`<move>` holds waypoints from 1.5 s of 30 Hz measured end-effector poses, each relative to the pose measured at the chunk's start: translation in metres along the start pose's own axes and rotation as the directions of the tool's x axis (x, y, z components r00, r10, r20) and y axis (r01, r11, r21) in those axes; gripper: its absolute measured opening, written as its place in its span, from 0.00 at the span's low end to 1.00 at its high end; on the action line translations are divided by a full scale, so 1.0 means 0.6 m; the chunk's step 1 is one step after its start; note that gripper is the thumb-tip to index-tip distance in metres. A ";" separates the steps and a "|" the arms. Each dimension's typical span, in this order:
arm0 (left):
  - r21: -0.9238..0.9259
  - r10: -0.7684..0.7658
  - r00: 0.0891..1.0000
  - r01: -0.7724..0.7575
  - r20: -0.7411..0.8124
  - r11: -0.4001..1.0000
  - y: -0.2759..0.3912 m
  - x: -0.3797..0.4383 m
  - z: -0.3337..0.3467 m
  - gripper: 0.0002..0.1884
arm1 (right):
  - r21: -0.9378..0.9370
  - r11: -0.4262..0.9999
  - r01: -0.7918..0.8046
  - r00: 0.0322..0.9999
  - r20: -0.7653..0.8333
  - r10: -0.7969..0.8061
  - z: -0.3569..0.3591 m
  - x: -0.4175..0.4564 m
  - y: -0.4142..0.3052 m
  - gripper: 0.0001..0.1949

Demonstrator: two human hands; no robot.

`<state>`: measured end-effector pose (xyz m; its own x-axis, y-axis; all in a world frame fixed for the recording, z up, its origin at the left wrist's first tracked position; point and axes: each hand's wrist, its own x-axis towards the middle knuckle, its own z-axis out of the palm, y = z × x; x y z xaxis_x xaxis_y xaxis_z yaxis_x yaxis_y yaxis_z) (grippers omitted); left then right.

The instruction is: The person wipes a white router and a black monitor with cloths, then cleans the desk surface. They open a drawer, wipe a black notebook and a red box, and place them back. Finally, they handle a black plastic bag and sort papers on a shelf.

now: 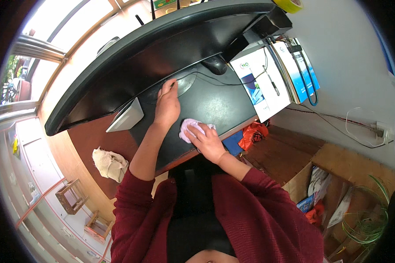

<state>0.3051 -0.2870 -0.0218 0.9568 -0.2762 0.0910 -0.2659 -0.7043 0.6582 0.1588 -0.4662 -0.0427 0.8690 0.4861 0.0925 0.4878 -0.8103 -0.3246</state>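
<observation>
My right hand [207, 141] lies over a pale lilac cloth [186, 127], pressing it onto the black desk mat [214, 105] near the desk's front edge. Ahead of it, my left hand [168, 107] is raised in front of the monitor's dark stand base [187, 82]. A thin black cable [217, 82] runs from the right into its fingers, which appear to pinch it. Behind the cable, a black computer mouse [216, 65] rests partly under the lower edge of a large black monitor [164, 56].
Booklets [266, 88] with a pen [273, 83] on top lie at the desk's right. A white box-like object [126, 116] stands left of the mat, and a cream cloth [110, 163] lies nearer me. An open cardboard box [332, 184] sits on the floor at right.
</observation>
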 end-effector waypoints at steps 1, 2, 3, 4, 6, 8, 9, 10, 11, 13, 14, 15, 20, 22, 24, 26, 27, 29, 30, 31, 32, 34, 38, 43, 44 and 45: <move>0.027 -0.028 1.000 0.028 0.009 0.999 -0.003 -0.002 -0.002 0.26 | 0.004 1.000 0.011 0.999 0.040 -0.012 -0.016 -0.009 0.008 0.28; 0.065 -0.026 1.000 0.025 0.015 0.998 -0.008 -0.005 -0.004 0.26 | 0.009 1.000 0.023 0.996 0.080 -0.024 -0.031 -0.018 0.018 0.28; 0.089 -0.056 0.998 0.054 0.021 0.995 -0.006 -0.006 -0.003 0.26 | -0.033 0.999 -0.036 0.996 0.084 0.038 -0.043 -0.019 0.040 0.28; 0.119 -0.086 0.996 0.083 0.027 0.989 -0.004 -0.006 -0.002 0.26 | -0.082 0.991 -0.102 0.995 0.017 0.103 -0.044 -0.022 0.072 0.29; 0.159 -0.144 0.988 0.134 0.052 0.978 -0.009 -0.009 -0.002 0.25 | -0.113 0.959 -0.259 0.964 -0.083 0.251 -0.062 -0.019 0.118 0.30; 0.164 -0.144 0.987 0.131 0.069 0.978 0.004 -0.015 -0.002 0.24 | -0.027 0.940 -0.341 0.934 -0.122 0.336 -0.087 -0.023 0.143 0.34; 0.163 -0.138 0.987 0.124 0.079 0.979 0.015 -0.016 0.000 0.23 | 0.032 0.944 -0.328 0.939 -0.101 0.330 -0.098 -0.024 0.141 0.34; 0.144 -0.113 0.992 0.105 0.051 0.984 0.021 -0.020 0.005 0.22 | 0.096 0.947 -0.307 0.946 -0.078 0.315 -0.110 -0.022 0.129 0.34; 0.135 -0.088 0.994 0.079 0.061 0.988 0.028 -0.023 0.009 0.22 | 0.160 0.945 -0.286 0.953 -0.056 0.297 -0.122 -0.020 0.119 0.35; 0.122 -0.046 0.996 0.036 0.080 0.992 0.045 -0.036 0.015 0.23 | 0.251 0.941 -0.226 0.963 -0.089 0.255 -0.148 -0.016 0.114 0.29; 0.074 0.008 0.997 -0.014 0.081 0.997 0.048 -0.043 0.022 0.23 | 0.226 0.952 -0.204 0.964 -0.124 0.236 -0.165 -0.009 0.118 0.27; 0.062 0.038 0.995 -0.044 0.092 0.997 0.057 -0.048 0.029 0.22 | 0.199 0.962 -0.188 0.962 -0.161 0.221 -0.177 -0.003 0.128 0.25; -0.016 0.106 0.986 -0.105 0.127 0.994 0.103 -0.063 0.049 0.20 | 0.108 0.896 -0.432 0.807 -0.397 0.437 -0.175 0.022 0.302 0.20; -0.033 0.120 0.984 -0.117 0.134 0.993 0.114 -0.060 0.054 0.20 | -0.066 0.863 -0.501 0.828 -0.325 0.456 -0.174 0.032 0.358 0.16; -0.050 0.135 0.983 -0.130 0.124 0.990 0.119 -0.059 0.056 0.20 | -0.107 0.855 -0.507 0.844 -0.261 0.468 -0.175 0.044 0.386 0.12; -0.066 0.119 0.985 -0.111 0.128 0.992 0.123 -0.059 0.057 0.20 | -0.104 0.859 -0.501 0.859 -0.178 0.479 -0.182 0.057 0.399 0.10; -0.063 0.124 0.984 -0.117 0.125 0.991 0.124 -0.059 0.057 0.19 | -0.110 0.871 -0.478 0.872 -0.182 0.455 -0.181 0.059 0.407 0.09; -0.059 0.136 0.983 -0.129 0.121 0.990 0.123 -0.056 0.061 0.19 | -0.124 0.892 -0.435 0.892 -0.190 0.409 -0.178 0.061 0.426 0.07; -0.065 0.140 0.983 -0.133 0.117 0.989 0.122 -0.057 0.063 0.19 | -0.064 0.901 -0.429 0.878 -0.266 0.398 -0.184 0.069 0.428 0.06; -0.071 0.144 0.983 -0.137 0.113 0.988 0.122 -0.056 0.064 0.19 | -0.006 0.909 -0.416 0.856 -0.340 0.390 -0.188 0.078 0.430 0.05; -0.077 0.149 0.983 -0.141 0.110 0.987 0.121 -0.054 0.066 0.19 | 0.051 0.916 -0.399 0.827 -0.412 0.383 -0.193 0.088 0.433 0.05; -0.075 0.162 0.982 -0.155 0.101 0.985 0.119 -0.051 0.074 0.20 | 0.136 0.917 -0.375 0.761 -0.521 0.388 -0.199 0.119 0.441 0.06; -0.091 0.188 0.978 -0.180 0.093 0.979 0.122 -0.036 0.082 0.20 | 0.091 0.944 -0.317 0.717 -0.629 0.301 -0.199 0.172 0.458 0.07; -0.093 0.179 0.982 -0.172 0.066 0.981 0.116 -0.005 0.091 0.23 | 0.156 0.883 -0.442 0.749 -0.477 0.459 -0.171 0.180 0.477 0.05; -0.098 0.181 0.982 -0.176 0.048 0.980 0.115 0.004 0.092 0.23 | 0.160 0.878 -0.451 0.775 -0.419 0.474 -0.163 0.174 0.476 0.07; -0.105 0.181 0.983 -0.176 0.037 0.979 0.109 0.011 0.094 0.24 | 0.138 0.901 -0.410 0.811 -0.397 0.430 -0.155 0.169 0.482 0.08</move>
<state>0.2871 -0.3718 -0.0204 0.8880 -0.4227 0.1810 -0.4164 -0.5721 0.7067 0.3957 -0.6818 -0.0399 0.9474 -0.0841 0.3088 0.0716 -0.8848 -0.4605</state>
